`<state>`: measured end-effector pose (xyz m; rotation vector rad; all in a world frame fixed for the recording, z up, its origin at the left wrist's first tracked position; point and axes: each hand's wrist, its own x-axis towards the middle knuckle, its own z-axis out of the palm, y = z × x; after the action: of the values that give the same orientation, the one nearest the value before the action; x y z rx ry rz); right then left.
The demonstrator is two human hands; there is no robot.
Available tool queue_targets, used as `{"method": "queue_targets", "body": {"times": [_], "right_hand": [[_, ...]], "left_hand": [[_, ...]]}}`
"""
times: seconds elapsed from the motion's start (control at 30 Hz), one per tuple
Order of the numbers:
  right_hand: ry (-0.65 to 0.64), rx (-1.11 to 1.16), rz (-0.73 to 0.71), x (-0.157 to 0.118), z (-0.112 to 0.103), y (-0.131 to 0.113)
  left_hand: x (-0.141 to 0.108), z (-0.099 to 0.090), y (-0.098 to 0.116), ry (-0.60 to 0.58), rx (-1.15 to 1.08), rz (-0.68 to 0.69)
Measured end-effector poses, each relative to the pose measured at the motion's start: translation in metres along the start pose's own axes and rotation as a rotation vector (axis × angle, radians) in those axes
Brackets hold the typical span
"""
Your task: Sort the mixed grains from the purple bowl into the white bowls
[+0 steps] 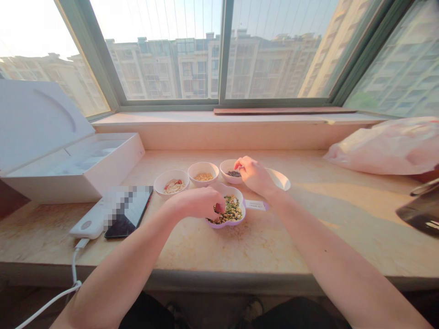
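Sunlit stone windowsill [260, 246] holds, back from its front edge, a lilac dish [228, 224] of mixed beans [230, 211]. The left hand [195, 203] grips closed over the dish, a red bean [218, 208] at its fingertips. The right hand [254, 176] pinches at a white bowl [224, 167] of dark seeds [234, 173]; whether it holds any is hidden.
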<state>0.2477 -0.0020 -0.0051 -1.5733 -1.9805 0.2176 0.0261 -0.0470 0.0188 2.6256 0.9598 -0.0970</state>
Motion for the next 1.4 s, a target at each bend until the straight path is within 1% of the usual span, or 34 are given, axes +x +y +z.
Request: {"method": "queue_targets", "body": {"times": [0.1,0.27,0.4,0.47,0.53,0.63,0.7,0.8,0.83,0.87,0.9,1.0,1.07,1.13,1.23,1.3,1.4], "right_hand": [[0.0,-0.031,0.028,-0.001,-0.001,-0.002],[0.003,-0.044,0.062,-0.006,-0.003,-0.007],[-0.011,-0.04,0.036,-0.009,-0.003,-0.007],[-0.012,-0.035,0.026,-0.01,-0.003,-0.006],[-0.017,-0.026,0.007,-0.011,-0.002,-0.006],[-0.024,-0.019,-0.032,-0.012,-0.001,-0.007],[-0.014,-0.022,-0.048,-0.013,-0.003,-0.01],[-0.007,0.015,-0.09,-0.018,-0.006,-0.018],[-0.042,0.054,-0.113,-0.02,-0.007,-0.022],[-0.106,0.105,-0.14,-0.023,-0.007,-0.026],[-0.197,0.162,-0.172,-0.026,-0.007,-0.03],[-0.518,0.291,-0.298,-0.036,-0.003,-0.04],[-0.647,0.295,-0.374,-0.04,0.001,-0.045],[-0.697,0.266,-0.402,-0.042,0.004,-0.048],[-0.713,0.225,-0.392,-0.041,0.007,-0.049],[-0.714,0.209,-0.391,-0.041,0.008,-0.05],[-0.715,0.185,-0.39,-0.043,0.01,-0.052]], "left_hand": [[0.002,0.0,0.004,-0.089,0.003,0.018],[0.005,0.001,0.004,-0.063,-0.027,0.029],[0.006,0.001,0.0,-0.092,-0.044,0.032],[0.005,0.0,-0.002,-0.068,-0.059,0.031],[0.003,-0.003,-0.003,0.001,-0.086,0.03],[0.0,-0.011,-0.01,0.18,-0.116,-0.028],[-0.004,-0.019,-0.02,0.323,-0.108,-0.119],[-0.012,-0.032,-0.043,0.451,-0.06,-0.275],[-0.015,-0.036,-0.051,0.499,-0.043,-0.33],[-0.019,-0.039,-0.059,0.535,-0.029,-0.379],[-0.023,-0.043,-0.067,0.552,-0.013,-0.428],[-0.033,-0.049,-0.082,0.493,0.037,-0.573],[-0.036,-0.05,-0.087,0.371,0.045,-0.653],[-0.037,-0.049,-0.091,0.249,0.062,-0.705],[-0.035,-0.045,-0.095,0.117,0.068,-0.714],[-0.032,-0.041,-0.098,0.068,0.059,-0.692],[-0.028,-0.035,-0.103,0.032,0.047,-0.66]]}}
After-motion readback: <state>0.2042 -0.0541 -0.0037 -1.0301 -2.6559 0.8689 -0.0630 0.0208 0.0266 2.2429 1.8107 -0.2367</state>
